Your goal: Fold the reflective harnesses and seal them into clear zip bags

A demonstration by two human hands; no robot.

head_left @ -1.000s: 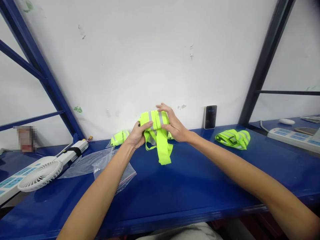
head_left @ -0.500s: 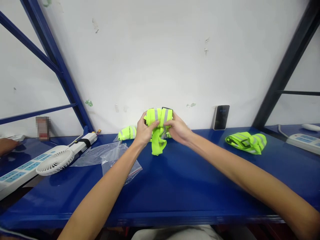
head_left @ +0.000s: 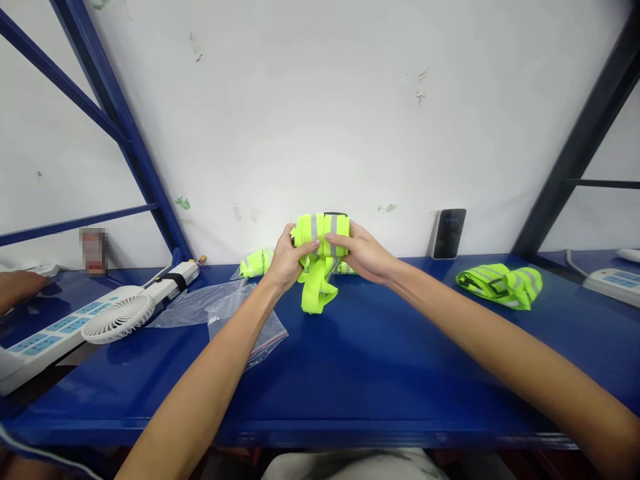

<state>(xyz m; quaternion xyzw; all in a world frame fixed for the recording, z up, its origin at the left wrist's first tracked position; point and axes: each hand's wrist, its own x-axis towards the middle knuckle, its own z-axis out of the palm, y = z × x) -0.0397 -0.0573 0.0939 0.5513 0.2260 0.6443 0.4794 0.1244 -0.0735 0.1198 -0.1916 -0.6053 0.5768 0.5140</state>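
A folded neon-yellow reflective strap bundle (head_left: 321, 230) with grey stripes is held up over the blue table, near the wall. My left hand (head_left: 290, 259) grips its left side, thumb across the front. On its right side my right hand (head_left: 364, 252) is closed, the thumb pressing on the front and the other fingers behind, out of sight. A loose loop of the strap dangles below the bundle. Behind my hands another neon-yellow bundle (head_left: 256, 263) lies on the table, partly covered. A third reflective bundle (head_left: 500, 285) with black trim lies to the right.
Clear plastic bags (head_left: 245, 313) lie left of centre. Further left are a white fan (head_left: 117, 315), a power strip (head_left: 65, 330) and another person's hand (head_left: 23, 288). A black-faced device (head_left: 449, 233) stands against the wall. Blue table (head_left: 360, 380) edge runs along the front.
My right thumb has moved left onto the front of the bundle, over its grey stripe. The hanging loop has swung slightly. The whole view has shifted a little.
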